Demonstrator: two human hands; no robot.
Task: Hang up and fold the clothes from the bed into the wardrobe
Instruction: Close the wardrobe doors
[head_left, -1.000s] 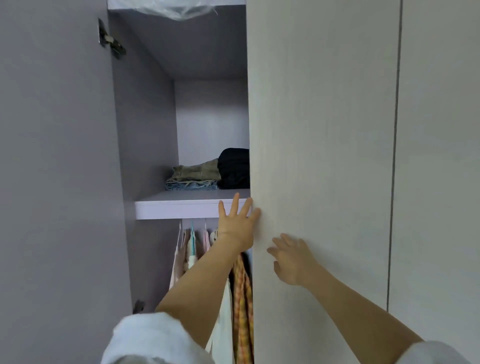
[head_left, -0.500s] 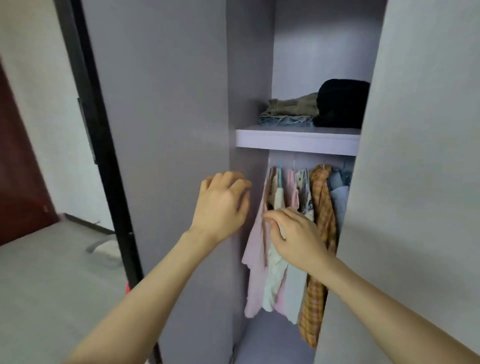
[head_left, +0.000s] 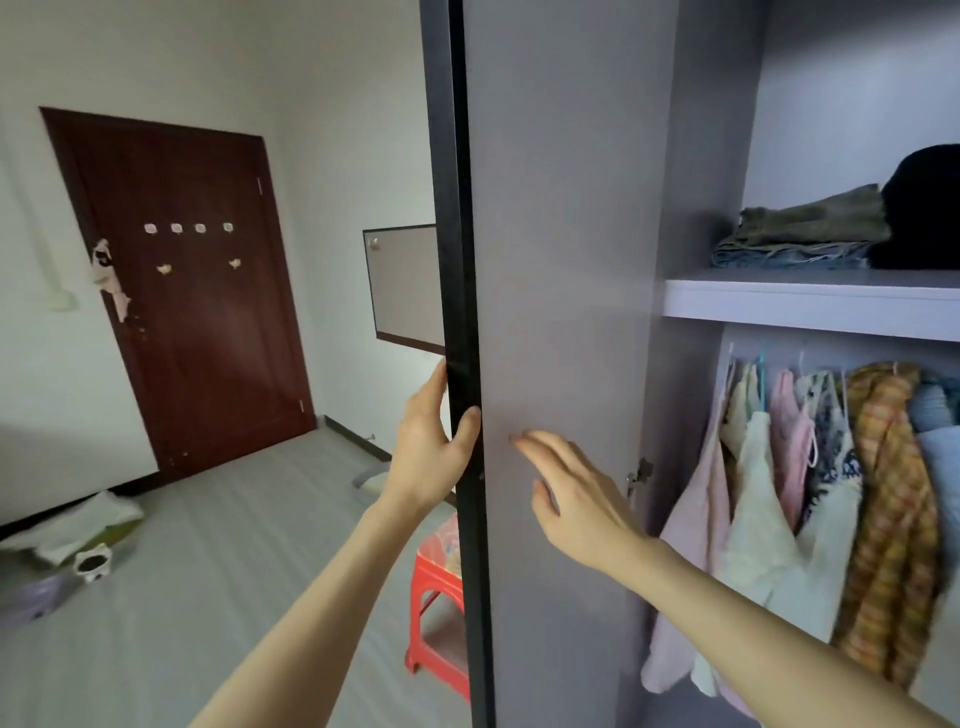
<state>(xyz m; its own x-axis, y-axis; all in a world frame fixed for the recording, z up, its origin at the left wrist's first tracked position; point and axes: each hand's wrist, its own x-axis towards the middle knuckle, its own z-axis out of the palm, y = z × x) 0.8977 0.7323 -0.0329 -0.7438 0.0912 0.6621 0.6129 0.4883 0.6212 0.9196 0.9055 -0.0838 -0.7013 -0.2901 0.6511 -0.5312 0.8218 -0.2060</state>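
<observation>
Left hand (head_left: 428, 449) gripped upright wardrobe door (head_left: 550, 312) edge; right hand (head_left: 574, 496) open, fingertips on panel, nearer hanging clothes (head_left: 810, 493) rightward.

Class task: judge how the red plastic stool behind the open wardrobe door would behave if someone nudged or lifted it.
The red plastic stool looks thin-walled and hollow, so probably light and easy to lift. Its splayed legs suggest it would slide on the smooth floor rather than tip. It likely stays rigid.
</observation>
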